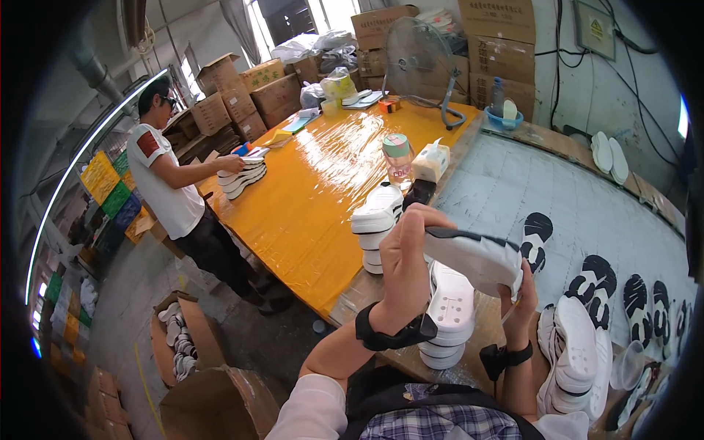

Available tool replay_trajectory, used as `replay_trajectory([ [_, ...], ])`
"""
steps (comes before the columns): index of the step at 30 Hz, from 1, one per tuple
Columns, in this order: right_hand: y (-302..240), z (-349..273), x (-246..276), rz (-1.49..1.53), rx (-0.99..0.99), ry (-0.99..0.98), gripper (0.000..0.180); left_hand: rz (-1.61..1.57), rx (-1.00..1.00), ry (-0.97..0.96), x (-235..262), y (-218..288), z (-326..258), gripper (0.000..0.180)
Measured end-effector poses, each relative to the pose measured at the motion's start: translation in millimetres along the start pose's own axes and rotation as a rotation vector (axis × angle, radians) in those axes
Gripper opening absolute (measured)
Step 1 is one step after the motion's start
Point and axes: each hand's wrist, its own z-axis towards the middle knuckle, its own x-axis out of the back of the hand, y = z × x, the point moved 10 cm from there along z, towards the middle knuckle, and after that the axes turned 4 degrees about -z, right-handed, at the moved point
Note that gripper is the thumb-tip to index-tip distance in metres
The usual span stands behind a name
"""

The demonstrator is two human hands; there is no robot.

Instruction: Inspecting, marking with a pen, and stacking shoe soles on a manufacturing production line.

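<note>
A white shoe sole (473,264) with a dark underside is held up and tilted in front of me, above the workbench. My left hand (408,246) is closed around its left end, fingers curled over the top edge. At the right end, my right hand (521,299) grips the edge; a thin pale sliver shows by its fingers, too small to name. Directly below stands a stack of white soles (449,312). Another stack of soles (372,226) is just left of my left hand. To the right of my right forearm, more white soles (576,350) are piled up.
Black-and-white soles (537,233) lie in rows on the grey surface (506,176) at right, near a clear cup (628,365). A pink jar (398,158) and tissue pack (431,161) stand on the orange-covered table (315,220). A co-worker (172,169) handles stacked soles. Cardboard boxes (213,400) sit on the floor.
</note>
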Motion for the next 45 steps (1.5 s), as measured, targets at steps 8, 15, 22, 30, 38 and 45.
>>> replay_trajectory([
  [8,-5,3,8,0.086,-0.002,0.035,0.059,0.087,-0.192,-0.206,-25,32,-3,0.030],
  [15,2,3,11,0.141,-0.012,0.110,0.060,0.014,0.119,-0.133,-26,17,-6,0.027],
  [22,16,2,6,0.151,-0.066,0.003,0.059,0.101,-0.006,-0.284,-38,25,-1,0.022],
  [30,-27,32,18,0.272,-0.090,-0.199,0.071,0.404,-0.220,-0.265,-41,40,16,0.039],
  [38,-178,82,71,0.179,0.497,-0.032,0.034,0.350,-0.188,-0.185,-50,35,15,0.061],
  [45,-204,97,69,0.011,0.559,0.014,0.020,0.389,-0.126,-0.211,-53,36,12,0.061],
])
